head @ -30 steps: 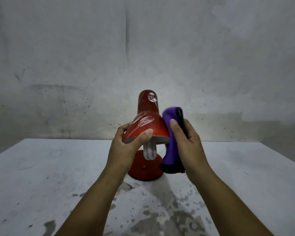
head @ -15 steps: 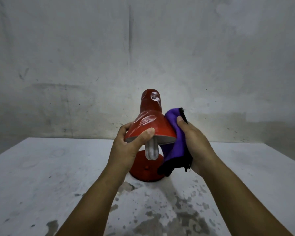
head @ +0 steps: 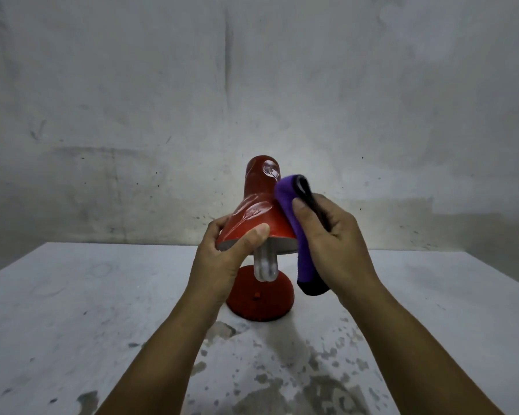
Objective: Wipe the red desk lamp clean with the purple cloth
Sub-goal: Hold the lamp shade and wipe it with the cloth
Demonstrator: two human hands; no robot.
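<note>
A worn, grey-white painted table (head: pixel 72 310) with patches of flaked paint stretches across the lower half of the view, set against a stained grey plaster wall (head: pixel 132 100). Coming in from the lower left, the left hand (head: pixel 222 262) grips the rim of the red desk lamp's bell-shaped shade: the thumb lies curled over the near edge of the rim and the fingers wrap round the far left side. The glossy red metal desk lamp (head: pixel 258 211) stands near the middle of the table on its round red base (head: pixel 261 298), which rests flat on the surface just behind the left wrist. The shade tilts so that its open mouth faces down and toward the viewer, and a white folded-tube bulb (head: pixel 265 266) hangs out of it above the base. To the right, a folded purple cloth with a black edge (head: pixel 294 217) lies against the right flank of the shade, from the narrow neck down past the rim, its lower end hanging free beside the base. The right hand (head: pixel 333 244) holds this cloth, thumb pressing it onto the shade and fingers curled round its back. The two hands sit close together, on either side of the shade.
</note>
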